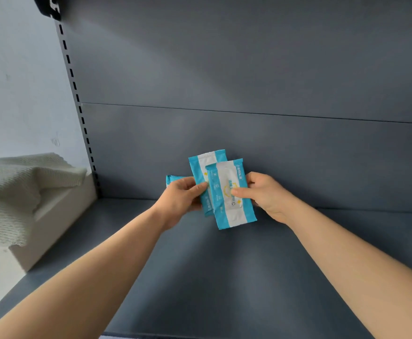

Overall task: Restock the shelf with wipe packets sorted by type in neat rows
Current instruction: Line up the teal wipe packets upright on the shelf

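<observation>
Wipe packets in turquoise-and-white plastic film, flat and rectangular, are fanned between two bare hands at the centre of the frame. They are held in the air above the dark grey metal shelf board and in front of the dark grey metal back panel. The left hand grips the rear packet, its thumb pressed on the packet's face. The turquoise corner of a third packet shows past its knuckles. The right hand pinches the front packet, thumb on the printed face and fingers curled behind. None of the packets touches the shelf. At the left edge of the frame a cream knitted cloth drapes over a white box, beside the black-slotted upright. The likely risk is a slip: the film is probably slick, and pulling the front packet free could drag the rear one out of the left hand, landing it crooked and spoiling a neat row. Whether all three are one type cannot be read, so a mix-up is possible.
</observation>
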`<act>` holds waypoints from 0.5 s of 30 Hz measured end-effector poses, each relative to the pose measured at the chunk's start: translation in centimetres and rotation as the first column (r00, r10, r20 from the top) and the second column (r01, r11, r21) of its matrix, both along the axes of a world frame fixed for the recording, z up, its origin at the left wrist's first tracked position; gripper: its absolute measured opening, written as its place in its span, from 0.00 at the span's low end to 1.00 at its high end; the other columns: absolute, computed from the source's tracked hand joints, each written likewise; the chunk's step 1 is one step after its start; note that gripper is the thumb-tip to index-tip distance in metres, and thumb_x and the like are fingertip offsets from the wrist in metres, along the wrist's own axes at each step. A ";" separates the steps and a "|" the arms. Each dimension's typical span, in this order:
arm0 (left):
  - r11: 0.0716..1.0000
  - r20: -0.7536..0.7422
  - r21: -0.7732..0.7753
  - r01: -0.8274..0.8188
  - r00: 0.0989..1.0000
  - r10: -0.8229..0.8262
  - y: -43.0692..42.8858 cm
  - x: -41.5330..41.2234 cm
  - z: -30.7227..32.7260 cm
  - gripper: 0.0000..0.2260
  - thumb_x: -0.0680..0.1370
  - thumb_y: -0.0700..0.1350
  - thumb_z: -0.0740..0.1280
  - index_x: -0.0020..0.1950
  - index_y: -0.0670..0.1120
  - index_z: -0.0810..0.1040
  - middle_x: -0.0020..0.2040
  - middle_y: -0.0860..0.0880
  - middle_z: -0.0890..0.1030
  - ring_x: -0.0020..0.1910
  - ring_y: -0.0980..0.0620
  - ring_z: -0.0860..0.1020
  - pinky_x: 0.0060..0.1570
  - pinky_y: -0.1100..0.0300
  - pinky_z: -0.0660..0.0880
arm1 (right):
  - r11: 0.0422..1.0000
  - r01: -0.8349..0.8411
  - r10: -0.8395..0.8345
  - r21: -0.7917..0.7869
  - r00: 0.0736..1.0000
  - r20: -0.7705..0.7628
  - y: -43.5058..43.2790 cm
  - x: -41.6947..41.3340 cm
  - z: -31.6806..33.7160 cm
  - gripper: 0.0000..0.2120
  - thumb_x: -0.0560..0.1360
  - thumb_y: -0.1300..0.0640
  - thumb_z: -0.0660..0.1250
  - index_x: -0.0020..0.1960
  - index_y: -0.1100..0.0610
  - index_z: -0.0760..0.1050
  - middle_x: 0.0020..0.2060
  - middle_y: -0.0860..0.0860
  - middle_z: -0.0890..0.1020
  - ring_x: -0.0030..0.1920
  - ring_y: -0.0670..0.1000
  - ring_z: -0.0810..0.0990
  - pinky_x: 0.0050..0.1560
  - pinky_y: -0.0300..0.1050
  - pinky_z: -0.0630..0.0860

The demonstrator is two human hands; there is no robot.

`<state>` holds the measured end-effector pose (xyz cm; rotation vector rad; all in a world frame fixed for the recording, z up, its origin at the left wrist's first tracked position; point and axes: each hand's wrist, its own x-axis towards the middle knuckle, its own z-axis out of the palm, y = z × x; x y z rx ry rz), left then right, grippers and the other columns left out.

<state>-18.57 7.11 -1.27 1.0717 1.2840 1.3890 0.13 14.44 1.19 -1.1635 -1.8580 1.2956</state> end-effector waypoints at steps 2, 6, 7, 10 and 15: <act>0.999 0.057 -0.036 0.008 0.998 -0.006 -0.4 -0.7 0.2 0.09 0.82 0.43 0.61 0.59 0.43 0.77 0.53 0.46 0.84 0.50 0.47 0.83 0.52 0.49 0.80 | 0.999 0.028 -0.028 -0.031 0.999 -0.018 -0.4 -0.4 0.1 0.10 0.74 0.60 0.70 0.54 0.58 0.74 0.50 0.53 0.84 0.50 0.53 0.84 0.55 0.56 0.79; 0.994 0.024 -0.107 -0.012 1.000 0.014 -1.3 -3.2 0.6 0.09 0.82 0.45 0.60 0.61 0.47 0.75 0.52 0.47 0.83 0.46 0.48 0.84 0.41 0.51 0.82 | 0.985 0.159 -0.165 -0.061 0.979 -0.118 -0.6 0.2 1.0 0.08 0.77 0.61 0.67 0.55 0.59 0.72 0.52 0.55 0.82 0.51 0.55 0.83 0.56 0.58 0.78; 0.992 0.030 -0.123 -0.004 1.000 0.007 -1.6 -3.7 0.7 0.09 0.82 0.46 0.59 0.61 0.47 0.74 0.53 0.47 0.83 0.46 0.48 0.84 0.38 0.51 0.82 | 0.983 0.176 -0.182 -0.058 0.976 -0.123 -0.7 0.4 1.2 0.09 0.77 0.61 0.67 0.56 0.59 0.72 0.52 0.56 0.82 0.51 0.55 0.82 0.56 0.58 0.78; 0.986 0.028 -0.161 0.038 0.999 -0.034 -2.2 -4.5 0.9 0.08 0.83 0.46 0.59 0.60 0.49 0.73 0.53 0.45 0.82 0.47 0.47 0.83 0.35 0.52 0.82 | 0.980 0.197 -0.198 -0.033 0.978 -0.067 -1.0 0.6 1.4 0.11 0.77 0.59 0.67 0.57 0.59 0.72 0.51 0.54 0.82 0.50 0.53 0.82 0.56 0.56 0.79; 0.987 -0.003 -0.131 0.089 0.996 -0.091 -2.6 -5.1 0.5 0.14 0.78 0.35 0.65 0.62 0.46 0.71 0.54 0.43 0.81 0.48 0.47 0.83 0.36 0.56 0.81 | 0.982 0.189 -0.189 -0.016 0.982 0.001 -1.7 0.0 1.4 0.10 0.76 0.59 0.68 0.56 0.58 0.72 0.52 0.52 0.82 0.51 0.53 0.83 0.55 0.57 0.79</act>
